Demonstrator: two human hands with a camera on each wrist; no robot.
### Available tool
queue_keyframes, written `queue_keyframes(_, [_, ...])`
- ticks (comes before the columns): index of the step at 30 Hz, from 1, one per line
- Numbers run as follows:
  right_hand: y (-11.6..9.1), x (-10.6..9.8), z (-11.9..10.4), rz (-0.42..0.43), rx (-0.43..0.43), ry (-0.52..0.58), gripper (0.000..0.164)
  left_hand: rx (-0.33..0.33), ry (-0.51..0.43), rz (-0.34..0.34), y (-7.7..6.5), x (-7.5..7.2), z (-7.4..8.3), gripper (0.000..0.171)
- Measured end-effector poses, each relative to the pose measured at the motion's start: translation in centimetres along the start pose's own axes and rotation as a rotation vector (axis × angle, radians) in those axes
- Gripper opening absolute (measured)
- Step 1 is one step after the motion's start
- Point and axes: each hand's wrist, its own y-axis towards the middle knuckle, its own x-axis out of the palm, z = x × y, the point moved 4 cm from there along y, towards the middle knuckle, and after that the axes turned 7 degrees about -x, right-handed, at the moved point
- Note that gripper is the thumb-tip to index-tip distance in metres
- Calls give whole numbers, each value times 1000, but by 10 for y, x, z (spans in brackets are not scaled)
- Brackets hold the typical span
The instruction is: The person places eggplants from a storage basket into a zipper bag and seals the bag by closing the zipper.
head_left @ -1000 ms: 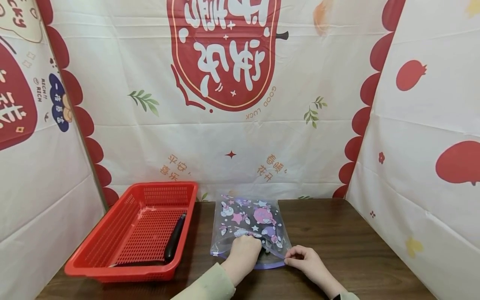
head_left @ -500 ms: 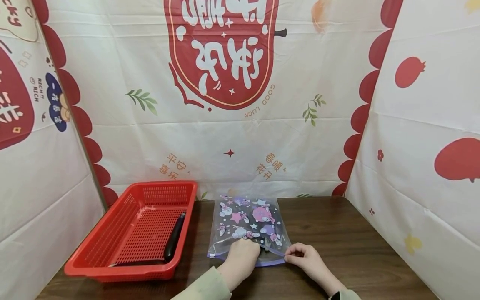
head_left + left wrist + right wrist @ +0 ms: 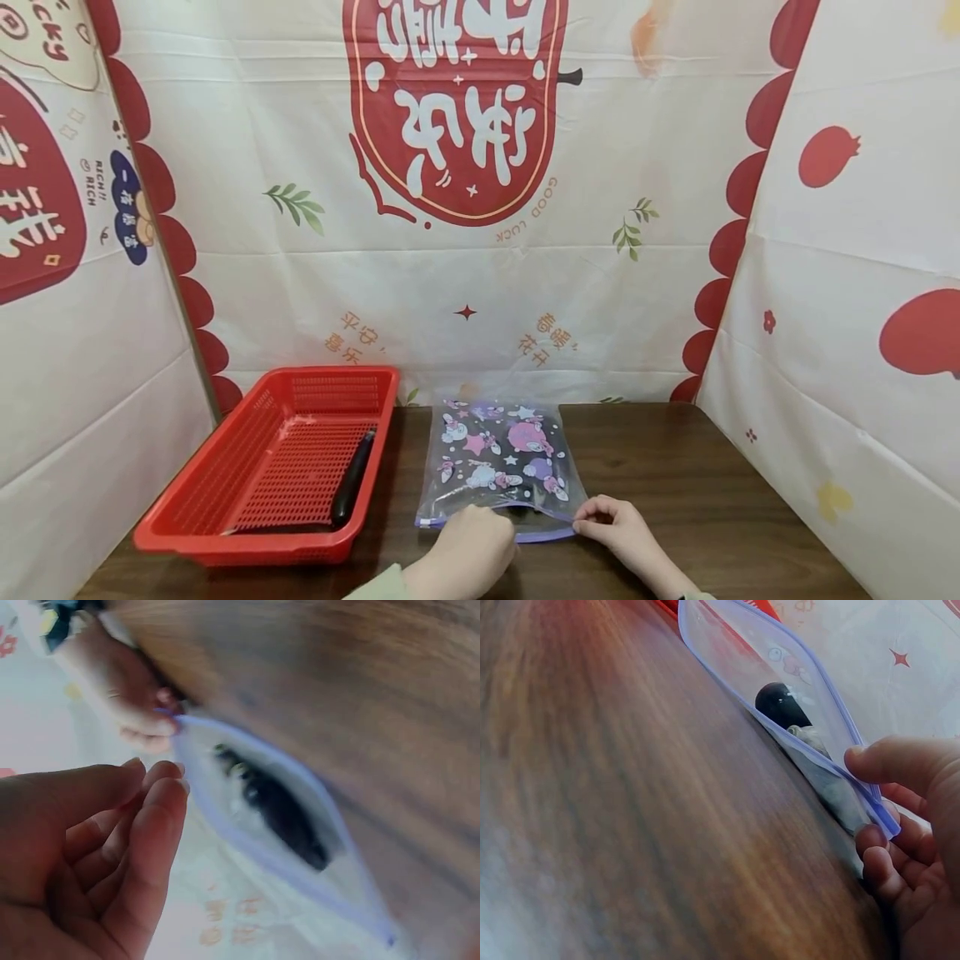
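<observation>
A clear zip bag (image 3: pixel 495 467) with pink and purple prints lies on the table, its purple-edged mouth spread apart towards me. Inside it, in the left wrist view, are dark, glossy eggplants (image 3: pixel 285 821); their exact number is hidden. At the mouth's right corner, my right hand (image 3: pixel 618 537) pinches the purple edge (image 3: pixel 877 802) between thumb and fingers. My left hand (image 3: pixel 472 546) hovers just in front of the mouth, over its left part. In the left wrist view, the fingers (image 3: pixel 154 840) are loosely bent towards the thumb, with nothing between them.
A red perforated basket (image 3: pixel 180 508) stands to the left of the bag. One dark eggplant (image 3: pixel 352 479) leans along its right wall, and another (image 3: pixel 288 527) lies by the front wall. Printed cloth walls (image 3: pixel 420 283) enclose the wooden table (image 3: pixel 652 458) behind and on both sides.
My left hand has drawn back out of the bag's mouth towards me. My right hand keeps its pinch on the corner. The head view has shifted slightly.
</observation>
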Motion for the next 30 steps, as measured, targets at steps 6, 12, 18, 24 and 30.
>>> queue_keyframes(6, [-3, -4, 6, 12, 18, 26, 10, -33, -24, -69, -14, -36, -12, 29])
queue_keyframes(12, [-3, -1, 8, -9, 14, 28, 9, -119, -54, -99, -38, -76, -42, 29])
queue_keyframes(18, [1, 1, 7, -4, -1, 26, 8, -238, -140, -130, -50, -108, -76, 17])
queue_keyframes(24, [1, 0, 6, -3, -1, 32, 9, -328, -105, -106, -53, -119, -103, 7])
queue_keyframes(30, [1, 2, 6, -1, 9, 27, 9, -446, -131, -150, -48, -116, -133, 9])
